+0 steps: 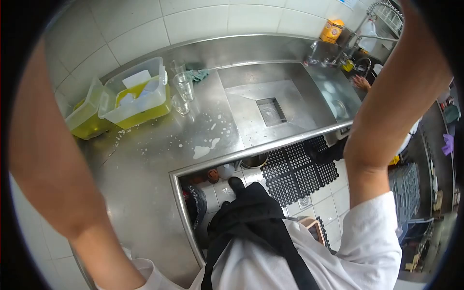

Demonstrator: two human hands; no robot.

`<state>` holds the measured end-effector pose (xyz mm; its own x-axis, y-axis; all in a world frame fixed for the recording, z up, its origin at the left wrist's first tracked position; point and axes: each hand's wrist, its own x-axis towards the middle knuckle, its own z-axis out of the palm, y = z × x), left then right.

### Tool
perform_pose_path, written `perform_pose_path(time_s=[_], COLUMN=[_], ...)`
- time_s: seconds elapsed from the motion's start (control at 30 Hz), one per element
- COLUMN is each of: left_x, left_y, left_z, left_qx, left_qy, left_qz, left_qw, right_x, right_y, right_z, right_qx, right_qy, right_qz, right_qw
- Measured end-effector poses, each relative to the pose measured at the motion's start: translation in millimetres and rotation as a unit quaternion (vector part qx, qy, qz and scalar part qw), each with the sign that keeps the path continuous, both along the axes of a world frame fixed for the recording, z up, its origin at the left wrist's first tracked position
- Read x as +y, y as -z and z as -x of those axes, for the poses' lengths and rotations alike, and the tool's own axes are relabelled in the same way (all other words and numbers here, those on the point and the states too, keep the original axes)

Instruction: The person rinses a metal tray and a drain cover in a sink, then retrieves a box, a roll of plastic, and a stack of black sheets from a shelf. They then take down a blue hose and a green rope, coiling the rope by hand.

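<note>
Both my arms are raised close to the camera, and neither of my hands shows. My left forearm (58, 159) runs up the left edge of the head view. On the right, my right forearm (386, 111) goes up past the sink. Between them, on the steel counter (140, 193), stands a clear plastic tub (145, 113) of yellow-green liquid with pale items in it. A second tub (89, 118) with similar liquid sits left of it. Clear glasses (183, 87) stand beside a green cloth (197, 75). What my hands touch, if anything, is out of view.
A steel sink (299, 92) has a square drain basket (271, 112). Foam spots mark the counter. A yellow-orange package (332, 31) stands on the back ledge. Another person's hand (360, 82) is by the tap at right. A black rubber mat (299, 169) covers part of the floor.
</note>
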<state>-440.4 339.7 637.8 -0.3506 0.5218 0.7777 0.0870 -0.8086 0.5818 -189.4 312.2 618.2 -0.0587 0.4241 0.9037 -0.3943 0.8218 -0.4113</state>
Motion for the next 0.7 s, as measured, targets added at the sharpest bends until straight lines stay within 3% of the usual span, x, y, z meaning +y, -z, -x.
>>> perform_pose_path(time_s=[0.1,0.17,0.2,0.23,0.27,0.3,0.37,0.43,0.47,0.5,0.57,0.63,0.67,0.7], left_x=[-14,-29,-45,-64,-73,-77,-82,-79,-79,-86,-88,-102,-107,-111], left_y=[56,131,191,217,260,309,397,460,481,499,526,542,546,549], left_z=[30,54,28,-1,-7,-4,-17,-21,-24,-25,-34,-42,-50,-55], left_qx=[0.013,0.045,0.209,-0.057,-0.111,-0.12,-0.235,-0.265,-0.304,-0.342,-0.343,-0.34,-0.344,-0.348], left_qy=[0.102,0.183,-0.031,0.024,0.077,0.092,0.141,0.172,0.179,0.182,0.141,0.098,0.077,0.055], left_qz=[-0.01,0.043,-0.061,0.063,0.091,0.181,0.234,0.28,0.305,0.33,0.34,0.359,0.36,0.36], left_qw=[0.995,0.981,0.976,0.996,0.987,0.972,0.933,0.906,0.884,0.861,0.864,0.864,0.864,0.864], right_x=[-17,-36,-49,-67,-68,-65,-62,-46,-37,-39,-29,-22,-22,-24], right_y=[80,157,197,206,236,278,323,397,428,442,462,494,482,465], right_z=[-20,-13,-15,17,13,8,32,11,6,7,-6,-19,-15,-21], right_qx=[0.034,0.053,0.036,0.074,0.063,0.055,0.163,0.041,-0.026,0.025,-0.073,-0.211,-0.183,-0.296], right_qy=[-0.163,-0.182,-0.108,-0.025,-0.021,-0.017,0.014,-0.026,0.018,-0.042,-0.03,0.18,0.265,0.416], right_qz=[0.117,0.205,0.287,0.341,0.439,0.537,0.506,0.549,0.544,0.603,0.629,0.591,0.504,0.425], right_qw=[0.979,0.96,0.951,0.937,0.896,0.842,0.847,0.834,0.839,0.796,0.774,0.757,0.801,0.747])
